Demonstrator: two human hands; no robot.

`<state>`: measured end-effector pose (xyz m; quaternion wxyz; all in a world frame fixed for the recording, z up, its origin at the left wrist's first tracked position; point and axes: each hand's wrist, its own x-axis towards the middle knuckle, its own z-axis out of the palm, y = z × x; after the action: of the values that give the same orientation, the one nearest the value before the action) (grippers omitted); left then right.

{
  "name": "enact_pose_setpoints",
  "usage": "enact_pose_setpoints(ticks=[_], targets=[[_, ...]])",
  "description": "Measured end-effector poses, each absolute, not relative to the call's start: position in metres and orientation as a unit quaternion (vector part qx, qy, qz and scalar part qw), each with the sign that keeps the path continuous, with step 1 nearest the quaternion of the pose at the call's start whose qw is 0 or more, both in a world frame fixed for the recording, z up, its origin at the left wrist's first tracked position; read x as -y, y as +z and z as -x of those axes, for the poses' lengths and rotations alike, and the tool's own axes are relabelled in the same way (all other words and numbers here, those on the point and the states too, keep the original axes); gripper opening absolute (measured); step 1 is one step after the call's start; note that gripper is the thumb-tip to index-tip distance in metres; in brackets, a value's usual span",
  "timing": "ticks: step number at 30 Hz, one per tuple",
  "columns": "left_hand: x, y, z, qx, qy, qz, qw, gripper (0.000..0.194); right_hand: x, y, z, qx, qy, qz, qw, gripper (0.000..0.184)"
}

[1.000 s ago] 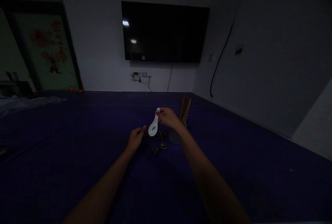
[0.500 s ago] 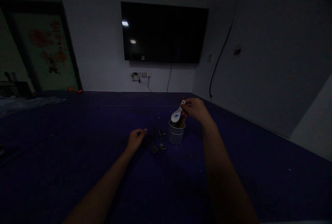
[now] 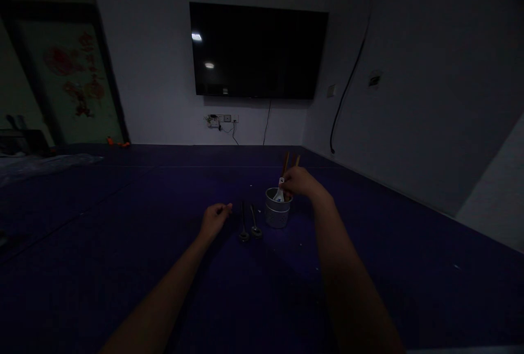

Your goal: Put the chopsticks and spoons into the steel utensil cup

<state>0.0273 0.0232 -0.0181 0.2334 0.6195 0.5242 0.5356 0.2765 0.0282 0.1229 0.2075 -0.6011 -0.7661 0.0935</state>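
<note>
Right hand (image 3: 303,183) holding white spoon (image 3: 280,195) in canister (image 3: 277,216), 2 metal spoons (image 3: 256,231) beside

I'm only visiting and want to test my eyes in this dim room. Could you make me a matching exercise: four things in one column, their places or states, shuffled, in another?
Things
1. White spoon
2. Metal spoons
3. Container
4. Television

Places or states
A. On the wall, screen dark
B. In the right hand, lower end in the container's mouth
C. Upright, with brown sticks poking out of it
D. Side by side on the purple surface

Pairs: 1-B, 2-D, 3-C, 4-A
</note>
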Motion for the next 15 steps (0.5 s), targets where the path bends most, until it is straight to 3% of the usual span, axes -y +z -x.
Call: enact_pose_setpoints(ticks=[7,15], targets=[[-0.0217,-0.0163,-0.0280,-0.519,0.540,-0.616,0.246,0.046,-0.0329,0.1206,-0.2747,0.768,0.015,0.624,0.143,0.007],[-0.0186,-0.0146,-0.0287,-0.518,0.538,-0.618,0.247,0.043,-0.0377,0.1133,-0.2729,0.770,0.034,0.631,0.094,0.011]])
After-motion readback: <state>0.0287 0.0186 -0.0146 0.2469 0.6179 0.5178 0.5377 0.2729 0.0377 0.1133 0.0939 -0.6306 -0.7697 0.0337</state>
